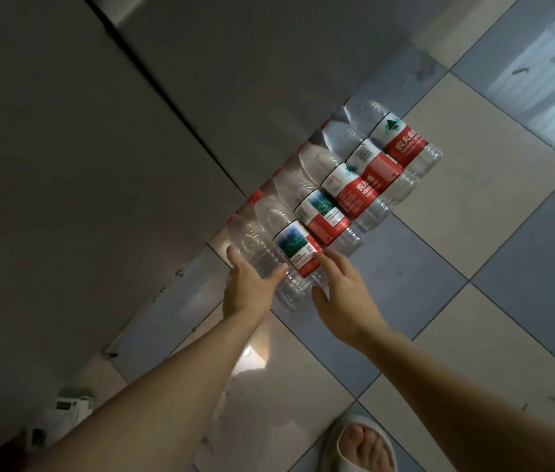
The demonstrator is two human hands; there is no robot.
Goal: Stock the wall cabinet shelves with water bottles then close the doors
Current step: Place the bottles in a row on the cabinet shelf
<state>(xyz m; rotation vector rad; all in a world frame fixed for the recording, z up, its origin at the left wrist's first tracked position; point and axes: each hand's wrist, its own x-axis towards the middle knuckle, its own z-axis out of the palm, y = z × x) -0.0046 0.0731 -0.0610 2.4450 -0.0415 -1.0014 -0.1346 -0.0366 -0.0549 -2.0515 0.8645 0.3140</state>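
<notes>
Several clear water bottles with red and white labels lie side by side in a row (361, 185) on the tiled floor, caps toward a grey cabinet front (65, 165). My left hand (252, 284) reaches down over the nearest bottle (255, 250), with the thumb on its left side and the fingers curving over its right side. My right hand (340, 291) is spread, its fingertips touching the label of the second bottle (295, 245). The wall cabinet shelves and doors are out of view.
The floor is grey and beige tiles (473, 267). My right foot in a pale slipper (358, 444) stands at the bottom; a white and green shoe (61, 413) is at the bottom left. A dark seam (153, 83) runs across the grey cabinet front.
</notes>
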